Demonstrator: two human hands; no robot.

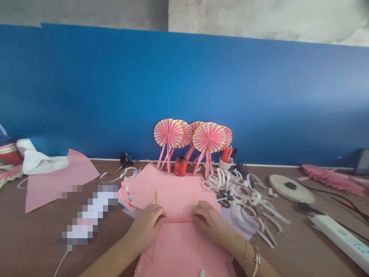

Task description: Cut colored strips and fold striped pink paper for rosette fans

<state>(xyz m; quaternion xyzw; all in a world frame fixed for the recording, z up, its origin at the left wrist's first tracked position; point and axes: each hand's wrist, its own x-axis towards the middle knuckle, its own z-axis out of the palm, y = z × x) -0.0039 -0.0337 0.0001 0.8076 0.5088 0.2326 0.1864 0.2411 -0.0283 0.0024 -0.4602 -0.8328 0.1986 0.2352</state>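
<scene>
A sheet of pink paper [175,204] with yellow and blue striped side edges lies in front of me. Its near edge forms a straight line between my hands and looks folded, though the fold itself is partly hidden. My left hand [150,218] grips the left end of that edge with curled fingers. At the right end, my right hand [210,220] pinches the same sheet between thumb and fingers. Beneath it, more pink paper [187,250] reaches toward me. Behind stand several round pleated paper fans [209,137] on pink stick legs.
A red spool [180,167] and a cup of pens [226,163] stand near the blue panel [115,88]. Curled white strips [245,188] heap at the right, beside a round cream disc [291,189] and a power strip [341,238]. Pink paper [57,181] lies left.
</scene>
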